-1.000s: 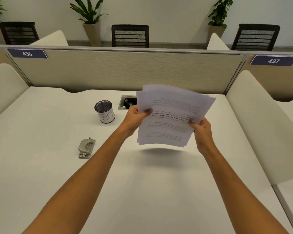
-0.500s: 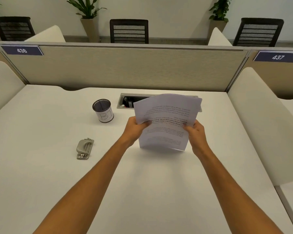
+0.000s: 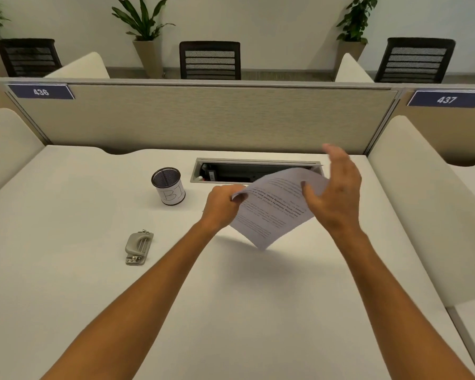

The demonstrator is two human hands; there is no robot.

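A thin stack of printed white sheets hangs tilted above the white desk, one corner pointing down. My left hand grips its left edge with curled fingers. To the right of the sheets, my right hand is open with its fingers spread and straight; only the thumb lies near the paper's right edge. A grey metal hole punch lies on the desk to the left.
A black mesh pen cup labelled "BI" stands behind the hole punch. An open cable tray is set into the desk's back. A beige partition closes the back, with padded dividers on both sides.
My right hand has let go of the sheets and opened. The stack, earlier upright between both hands, now tilts to the right, held by my left hand alone.
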